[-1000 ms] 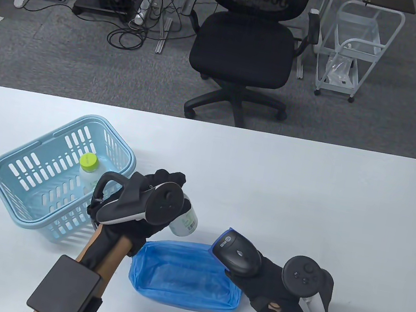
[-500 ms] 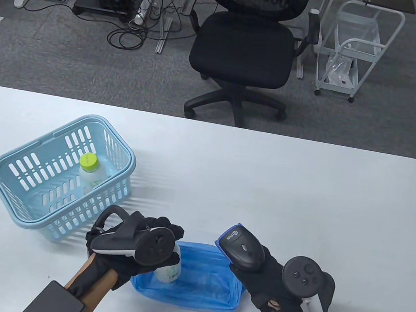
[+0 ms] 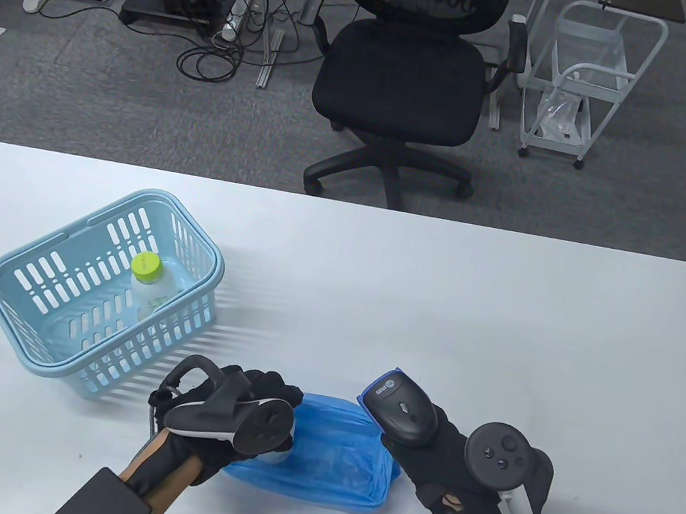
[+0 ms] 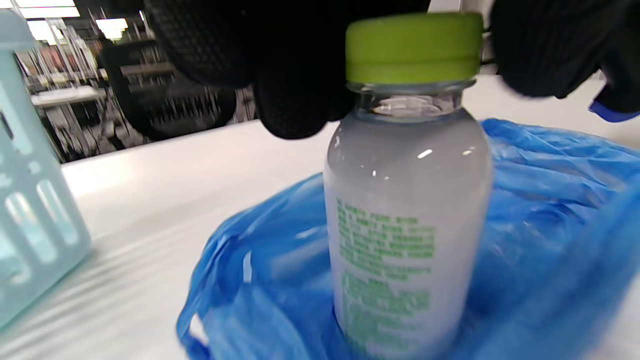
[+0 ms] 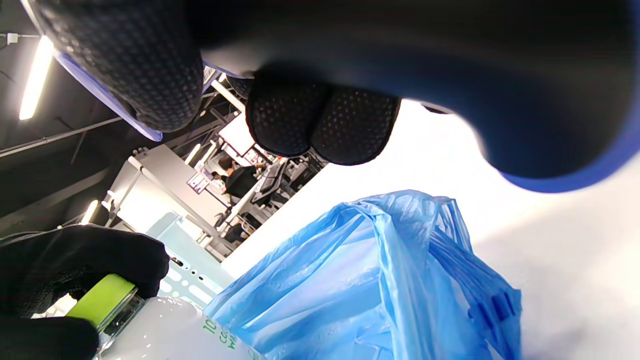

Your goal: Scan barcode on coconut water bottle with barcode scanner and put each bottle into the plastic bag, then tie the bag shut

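1. Step in hand: bagging. The left hand (image 3: 223, 411) lowers a coconut water bottle (image 4: 407, 220) into the blue plastic bag (image 3: 341, 456); scanning of this bottle looks finished, judging by its place in the bag mouth.
2. Bottle is upright, green cap (image 4: 412, 47) up, lower body sunk among the bag folds. Whether its base rests on the table through the film I cannot tell.
3. Left hand state: fingers (image 4: 295, 95) curled around the cap and neck from above, gripping the bottle. In the table view the tracker hides most of the bottle.
4. Left hand pose: forearm enters from 6 o'clock, hand sits over the bag's 9 o'clock edge, palm down.
5. Right hand (image 3: 446, 461) state: wrapped around the barcode scanner (image 3: 399, 406), holding it; the scanner head points toward 11 o'clock, just beside the bag's 2 o'clock corner. Cable trails off toward 3 o'clock.
6. Right hand pose: forearm comes in from 6 o'clock, hand parked at the bag's 3 o'clock side, idle.
7. Second bottle (image 3: 147, 285) stands in the light blue basket (image 3: 13, 285), at 10 o'clock from the bag, near it but apart.
8. Next move, as I judge it: let go of the cap once the bottle is seated, keep it from tipping on soft film, then reach to 10 o'clock for the basket bottle and present its barcode to the scanner.
9. Tying is not yet due; one bottle is still outside the bag.
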Tool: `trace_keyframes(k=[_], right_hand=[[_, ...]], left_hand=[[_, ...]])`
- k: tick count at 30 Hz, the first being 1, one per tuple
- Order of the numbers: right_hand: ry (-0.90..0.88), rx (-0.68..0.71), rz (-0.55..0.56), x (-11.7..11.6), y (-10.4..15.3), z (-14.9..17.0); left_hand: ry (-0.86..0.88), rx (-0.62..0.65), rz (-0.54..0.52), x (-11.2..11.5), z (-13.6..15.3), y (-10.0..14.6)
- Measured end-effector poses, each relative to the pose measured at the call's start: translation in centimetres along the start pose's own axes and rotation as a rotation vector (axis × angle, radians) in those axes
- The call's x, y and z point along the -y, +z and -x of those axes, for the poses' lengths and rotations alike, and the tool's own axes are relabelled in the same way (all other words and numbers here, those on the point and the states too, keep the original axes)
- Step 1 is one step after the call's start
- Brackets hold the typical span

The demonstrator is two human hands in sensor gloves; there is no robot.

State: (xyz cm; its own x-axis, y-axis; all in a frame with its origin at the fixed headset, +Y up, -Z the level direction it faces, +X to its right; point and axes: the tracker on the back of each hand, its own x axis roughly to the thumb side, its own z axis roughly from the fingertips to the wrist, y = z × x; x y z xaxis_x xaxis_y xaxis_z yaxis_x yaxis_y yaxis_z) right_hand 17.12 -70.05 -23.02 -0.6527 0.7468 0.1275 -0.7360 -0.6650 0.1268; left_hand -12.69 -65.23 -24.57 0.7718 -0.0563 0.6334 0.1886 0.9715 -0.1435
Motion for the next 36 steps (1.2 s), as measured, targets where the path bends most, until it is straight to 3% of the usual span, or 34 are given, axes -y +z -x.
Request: trace_keyframes(k=[3, 7, 12, 18, 26, 31, 36], right_hand=[[0.002, -0.001, 0.01, 0.1, 0.1, 0.1], [0.006, -0.012, 0.022, 0.3, 0.3, 0.3], [0.024, -0.039, 0.043, 0.7, 0.4, 0.7], [0.038, -0.093, 0.057, 1.1, 0.3, 1.7], [0.047, -0.133, 0.063, 1.4, 0.3, 2.7], [0.044, -0.141, 0.065, 1.5, 0.3, 2.7], [0.053, -0.129, 0.055, 1.3, 0.2, 2.6]], left_hand=[[0.032, -0.039, -0.099, -1.7, 1.7, 0.4], [-0.075, -0.241, -0.142, -4.9, 7.1, 0.9], [-0.13, -0.477, -0.087, -6.7, 14.9, 1.2], [-0.084, -0.62, 0.172, -4.6, 21.9, -0.5], [0.034, -0.606, 0.363, -0.8, 24.9, -3.5], [-0.002, -0.583, 0.361, -0.6, 24.9, -4.3], [-0.022, -0.584, 0.272, -2.2, 24.5, -2.6]])
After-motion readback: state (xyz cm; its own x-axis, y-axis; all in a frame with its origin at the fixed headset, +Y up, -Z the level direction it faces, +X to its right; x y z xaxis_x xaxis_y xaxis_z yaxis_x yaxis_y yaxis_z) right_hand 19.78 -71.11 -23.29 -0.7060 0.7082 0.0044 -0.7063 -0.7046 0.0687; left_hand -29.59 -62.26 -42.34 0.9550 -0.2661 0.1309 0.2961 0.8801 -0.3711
